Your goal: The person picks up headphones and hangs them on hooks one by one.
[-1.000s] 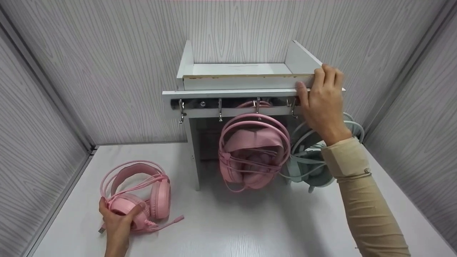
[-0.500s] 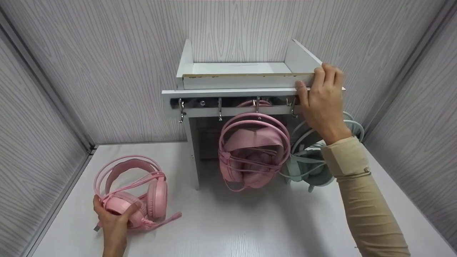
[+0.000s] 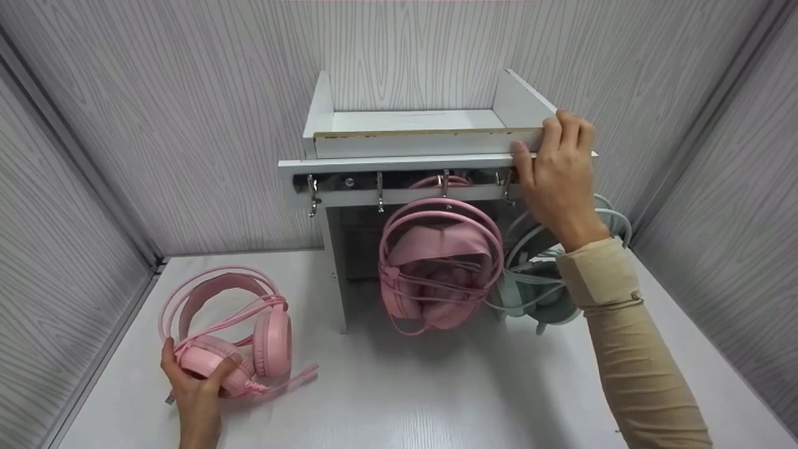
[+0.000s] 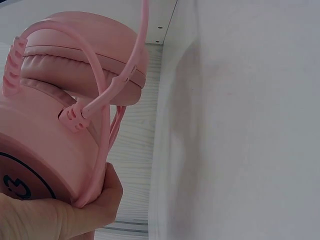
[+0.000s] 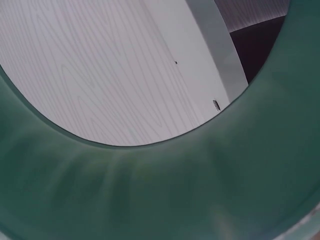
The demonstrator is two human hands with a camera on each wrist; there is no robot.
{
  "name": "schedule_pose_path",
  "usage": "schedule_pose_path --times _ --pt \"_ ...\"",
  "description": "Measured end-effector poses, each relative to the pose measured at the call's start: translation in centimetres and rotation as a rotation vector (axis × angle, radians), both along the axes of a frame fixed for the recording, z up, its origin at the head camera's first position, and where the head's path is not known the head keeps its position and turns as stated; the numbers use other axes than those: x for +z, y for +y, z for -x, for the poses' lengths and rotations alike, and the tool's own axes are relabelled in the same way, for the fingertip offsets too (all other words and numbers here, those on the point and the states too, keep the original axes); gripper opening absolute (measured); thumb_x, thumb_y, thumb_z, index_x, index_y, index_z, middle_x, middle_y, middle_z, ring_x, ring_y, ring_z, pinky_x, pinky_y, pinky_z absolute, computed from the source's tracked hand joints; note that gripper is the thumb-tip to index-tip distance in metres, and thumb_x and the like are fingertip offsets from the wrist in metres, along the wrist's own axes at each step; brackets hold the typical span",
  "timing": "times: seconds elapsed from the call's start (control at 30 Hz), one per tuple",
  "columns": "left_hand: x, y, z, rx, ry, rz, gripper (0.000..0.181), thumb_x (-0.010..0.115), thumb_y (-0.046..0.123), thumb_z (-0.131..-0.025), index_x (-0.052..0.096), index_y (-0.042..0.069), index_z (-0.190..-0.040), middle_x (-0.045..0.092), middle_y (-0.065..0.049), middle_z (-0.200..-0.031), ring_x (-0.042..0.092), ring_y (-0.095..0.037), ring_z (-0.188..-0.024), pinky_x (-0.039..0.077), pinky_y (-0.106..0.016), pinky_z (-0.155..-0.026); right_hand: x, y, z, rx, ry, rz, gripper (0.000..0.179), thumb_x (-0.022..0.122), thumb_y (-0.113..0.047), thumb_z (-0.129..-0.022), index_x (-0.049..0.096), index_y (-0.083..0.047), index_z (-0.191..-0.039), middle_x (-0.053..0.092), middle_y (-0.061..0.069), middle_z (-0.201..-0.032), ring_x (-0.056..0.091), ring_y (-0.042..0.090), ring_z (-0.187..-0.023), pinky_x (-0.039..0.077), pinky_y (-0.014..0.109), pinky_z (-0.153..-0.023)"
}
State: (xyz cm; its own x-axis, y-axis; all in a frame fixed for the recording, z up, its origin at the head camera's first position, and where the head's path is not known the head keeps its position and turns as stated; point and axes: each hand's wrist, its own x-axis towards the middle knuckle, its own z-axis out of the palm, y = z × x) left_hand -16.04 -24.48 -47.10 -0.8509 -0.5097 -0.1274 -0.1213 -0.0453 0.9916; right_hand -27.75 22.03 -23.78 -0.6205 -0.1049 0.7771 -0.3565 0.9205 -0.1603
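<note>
My left hand [image 3: 196,393] holds a pink headset [image 3: 272,343] by its near ear cup, at the left over the white table. The headband stands up and the thin microphone boom points right. In the left wrist view, the hand curls round the logo-marked ear cup [image 4: 55,135], and looped pink cable crosses it. My right hand [image 3: 561,178] grips the right end of a white shelf rack [image 3: 430,146], thumb on the front board and fingers over the edge. A second pink headset [image 3: 442,243] hangs from a hook, left of that hand.
Metal hooks [image 3: 380,192] line the rack's front rail. A pale green headset [image 3: 542,290] hangs at the right, partly behind my right forearm; its green band [image 5: 150,185] fills much of the right wrist view. Wood-patterned panels [image 3: 237,137] enclose the table [image 3: 399,399].
My left hand has shifted the pink headset slightly left and up, and its microphone boom has risen with it. The right hand keeps its grip on the rack.
</note>
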Motion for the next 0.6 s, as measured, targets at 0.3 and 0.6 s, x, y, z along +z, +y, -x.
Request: schedule_pose_path --times 0.3,0.6 --pt "0.45 0.60 -0.15 -0.025 0.005 -0.016 0.101 0.068 0.011 -0.090 -0.002 0.029 -0.161 0.009 -0.009 -0.161 0.021 -0.031 -0.137 0.028 -0.049 -0.118 -0.01 0.26 0.01 0.002 0.000 0.010 0.055 0.044 -0.035 -0.106 0.047 0.019 -0.121 0.041 0.039 -0.134 0.031 0.051 -0.127 0.026 0.057 -0.111" --pt "0.84 0.87 -0.36 -0.015 0.025 -0.060 0.095 0.069 0.007 -0.090 0.005 0.031 -0.157 0.015 -0.004 -0.156 0.026 -0.025 -0.131 0.042 -0.028 -0.107 -0.02 0.56 -0.07 -0.010 -0.003 0.006 0.057 0.043 -0.035 -0.106 0.047 0.019 -0.123 0.042 0.038 -0.133 0.031 0.051 -0.127 0.028 0.058 -0.110"
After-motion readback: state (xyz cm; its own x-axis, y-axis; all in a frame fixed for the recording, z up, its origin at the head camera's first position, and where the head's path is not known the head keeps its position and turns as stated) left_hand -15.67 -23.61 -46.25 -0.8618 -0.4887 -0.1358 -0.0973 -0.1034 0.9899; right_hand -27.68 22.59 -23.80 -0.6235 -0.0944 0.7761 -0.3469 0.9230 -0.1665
